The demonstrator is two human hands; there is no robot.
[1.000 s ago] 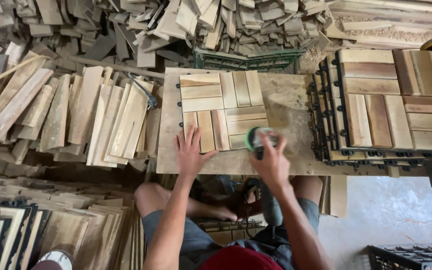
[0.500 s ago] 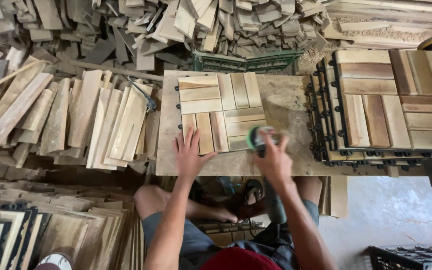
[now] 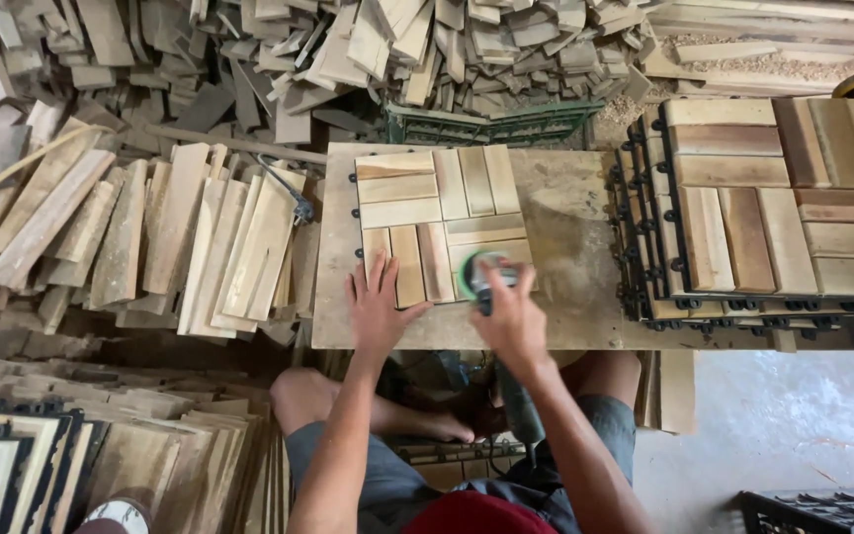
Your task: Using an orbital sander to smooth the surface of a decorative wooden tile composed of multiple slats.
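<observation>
At nine o'clock a heap of loose wooden slats leans in rows beside the desk, and at seven o'clock more finished panels lie stacked on the floor. The left hand lies flat with fingers spread, palm pressed on the lower left corner of the wooden tile, which sits on the desk just left of centre, its slats set in four blocks at alternating angles. Just to the right, the right hand is wrapped tight around a power sander, whose green round pad rests on the tile's lower right block; the tool's dark body runs down towards six o'clock between the person's knees. At twelve o'clock a green crate stands under a big pile of offcuts. At three o'clock a stack of finished tiles on black plastic grids sits close beside the desk's right end
</observation>
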